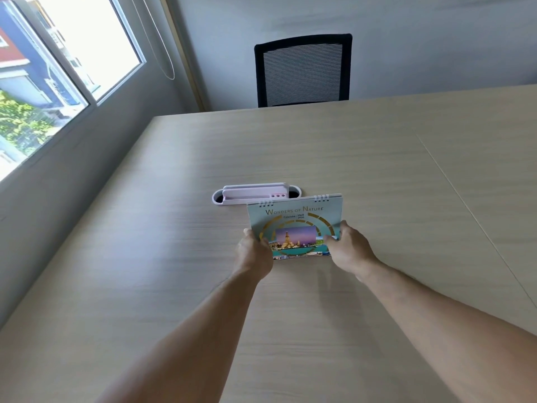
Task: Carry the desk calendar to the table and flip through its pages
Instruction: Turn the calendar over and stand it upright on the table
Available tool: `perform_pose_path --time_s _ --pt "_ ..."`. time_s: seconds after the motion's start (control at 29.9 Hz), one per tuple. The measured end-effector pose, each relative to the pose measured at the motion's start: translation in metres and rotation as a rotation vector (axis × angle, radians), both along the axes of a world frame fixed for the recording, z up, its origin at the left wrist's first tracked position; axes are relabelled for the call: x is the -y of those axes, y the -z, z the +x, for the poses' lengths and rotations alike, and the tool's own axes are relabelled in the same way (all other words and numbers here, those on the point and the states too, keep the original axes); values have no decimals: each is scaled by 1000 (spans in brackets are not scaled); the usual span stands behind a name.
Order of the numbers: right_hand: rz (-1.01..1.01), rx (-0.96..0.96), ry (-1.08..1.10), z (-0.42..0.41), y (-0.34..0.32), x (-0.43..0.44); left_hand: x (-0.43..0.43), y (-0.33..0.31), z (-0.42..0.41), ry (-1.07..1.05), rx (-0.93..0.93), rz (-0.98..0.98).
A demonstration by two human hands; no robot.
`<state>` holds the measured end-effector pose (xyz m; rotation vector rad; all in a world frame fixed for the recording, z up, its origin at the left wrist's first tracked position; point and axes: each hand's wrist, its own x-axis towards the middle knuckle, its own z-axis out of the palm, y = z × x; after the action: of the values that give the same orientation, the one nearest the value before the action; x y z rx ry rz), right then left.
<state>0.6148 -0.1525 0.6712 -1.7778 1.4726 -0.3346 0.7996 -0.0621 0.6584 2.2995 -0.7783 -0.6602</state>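
Note:
The desk calendar [295, 225] has a pale blue cover that reads "Wonders of Nature", a temple photo and white spiral rings along its top edge. It stands on the light wood table [174, 257] near the middle, cover toward me. My left hand [254, 251] grips its lower left edge. Gripping the lower right edge is my right hand [347, 248], thumb on the cover. Both forearms reach in from the bottom of the view.
A white cable tray [250, 193] is set into the table just behind the calendar. A black mesh office chair [303, 69] stands at the far edge. A window [52, 68] fills the left wall. A seam [465, 205] crosses the tabletop on the right.

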Motion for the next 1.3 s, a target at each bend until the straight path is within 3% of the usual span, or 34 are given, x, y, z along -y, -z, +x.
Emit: perform_pose_path --time_s 0.23,0.33,0.83,0.97,1.1,1.17,1.3 --pt "13 54 -47 -1 -9 -14 -12 -12 -9 -4 -12 -77" --pt "28 111 44 -1 -15 -10 -17 -13 -12 -7 -38 -105" --pt "-1 75 -7 -13 -15 -21 -25 -29 -17 -141 -11 -166" --pt "6 132 143 -17 -19 -26 -34 -32 -9 -238 -117 -213" --pt "26 165 233 -26 -24 -25 -42 -27 7 -203 -215 -220" --pt "88 185 191 -33 -20 -24 -46 -25 13 -169 -275 -229" --pt "436 393 59 -51 -20 -25 -53 -26 18 -160 -271 -254"
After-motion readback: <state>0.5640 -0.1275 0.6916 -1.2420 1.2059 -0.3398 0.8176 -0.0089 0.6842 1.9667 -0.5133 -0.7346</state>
